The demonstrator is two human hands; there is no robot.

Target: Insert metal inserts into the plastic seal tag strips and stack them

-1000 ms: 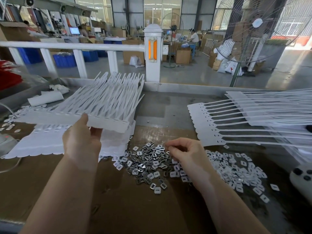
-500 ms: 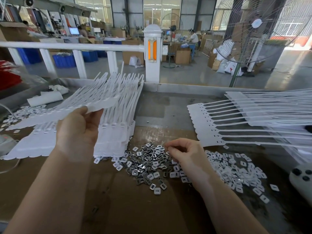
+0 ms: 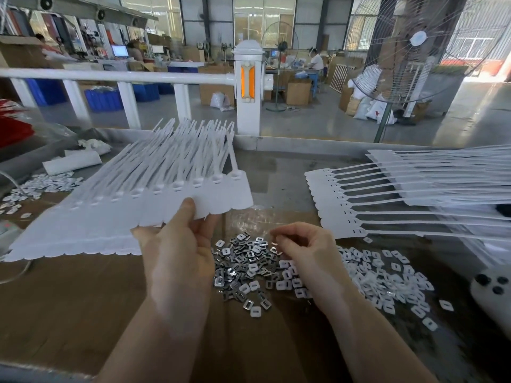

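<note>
White plastic seal tag strip point(image 3: 154, 200) being pinched by left hand point(image 3: 177, 244); right hand point(image 3: 301, 244) fingers curled over grey metal inserts point(image 3: 243, 261), contents cannot be told. Strip pref. being kept level for seating.

White tag strips point(image 3: 154, 205), silver metal inserts point(image 3: 246, 261)

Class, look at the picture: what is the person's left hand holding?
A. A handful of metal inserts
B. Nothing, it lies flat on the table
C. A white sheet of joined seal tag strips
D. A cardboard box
C: the left hand pinches the white strip sheet at its near edge, above the table.
</note>
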